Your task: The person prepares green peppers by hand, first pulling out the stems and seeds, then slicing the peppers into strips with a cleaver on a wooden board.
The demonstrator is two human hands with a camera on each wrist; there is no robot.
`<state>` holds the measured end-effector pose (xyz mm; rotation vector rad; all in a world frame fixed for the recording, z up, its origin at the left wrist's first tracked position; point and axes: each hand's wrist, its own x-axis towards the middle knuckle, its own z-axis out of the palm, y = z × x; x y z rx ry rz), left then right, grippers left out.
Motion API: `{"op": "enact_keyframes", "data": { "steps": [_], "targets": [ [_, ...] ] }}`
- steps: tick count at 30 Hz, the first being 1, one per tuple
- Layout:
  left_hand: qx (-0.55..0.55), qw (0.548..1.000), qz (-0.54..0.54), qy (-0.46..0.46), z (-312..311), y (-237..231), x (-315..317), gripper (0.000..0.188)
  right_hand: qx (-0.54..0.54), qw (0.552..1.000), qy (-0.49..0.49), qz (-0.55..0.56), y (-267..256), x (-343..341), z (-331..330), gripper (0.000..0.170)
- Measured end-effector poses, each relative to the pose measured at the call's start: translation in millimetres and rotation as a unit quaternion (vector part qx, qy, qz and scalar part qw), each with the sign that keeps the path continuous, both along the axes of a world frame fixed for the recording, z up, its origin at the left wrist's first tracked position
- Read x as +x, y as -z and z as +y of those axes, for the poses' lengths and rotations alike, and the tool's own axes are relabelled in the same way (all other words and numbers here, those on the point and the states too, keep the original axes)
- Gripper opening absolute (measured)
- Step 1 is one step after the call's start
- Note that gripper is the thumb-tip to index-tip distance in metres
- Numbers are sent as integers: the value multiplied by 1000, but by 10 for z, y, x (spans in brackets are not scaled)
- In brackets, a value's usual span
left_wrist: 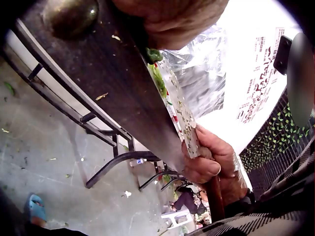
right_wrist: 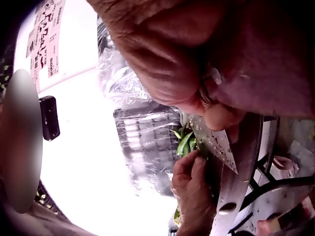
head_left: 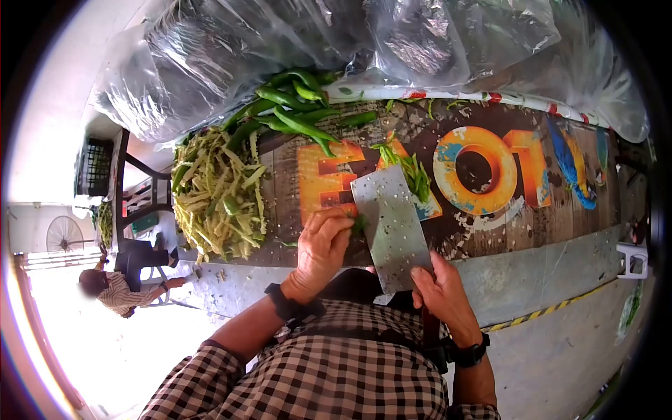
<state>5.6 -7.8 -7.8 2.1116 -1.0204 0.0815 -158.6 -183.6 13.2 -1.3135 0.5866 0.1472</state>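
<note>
The right hand [head_left: 443, 290] grips a broad metal cleaver [head_left: 392, 227] whose blade, flecked with bits, lies over the wooden table; its wooden handle [left_wrist: 215, 196] shows in the left wrist view. Just left of the blade, the left hand [head_left: 324, 246] has curled fingers and pinches a small green piece [head_left: 359, 225]. Beyond the blade lies a bunch of cut green strips [head_left: 418, 176]. Whole green peppers [head_left: 297, 115] are piled at the table's back. At the table's left end sits a heap of pale green shreds [head_left: 218, 199].
Clear plastic bags [head_left: 420, 42] cover the back edge. Small scraps are scattered over the printed table [head_left: 560, 210]. On the left are a black crate [head_left: 96, 166], a fan [head_left: 65, 233] and another person [head_left: 122, 290]. A white stool [head_left: 632, 260] stands at the far right.
</note>
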Motion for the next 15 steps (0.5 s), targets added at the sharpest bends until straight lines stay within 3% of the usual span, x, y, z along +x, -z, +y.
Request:
{"op": "enact_keyframes", "data": {
  "steps": [5, 15],
  "targets": [
    [-3, 999, 32, -16, 9, -18, -8, 26, -19, 999, -26, 19, -66, -44, -13, 14],
    [-11, 999, 34, -4, 41, 30, -9, 26, 52, 998, -31, 1, 50, 26, -42, 16]
  ]
}}
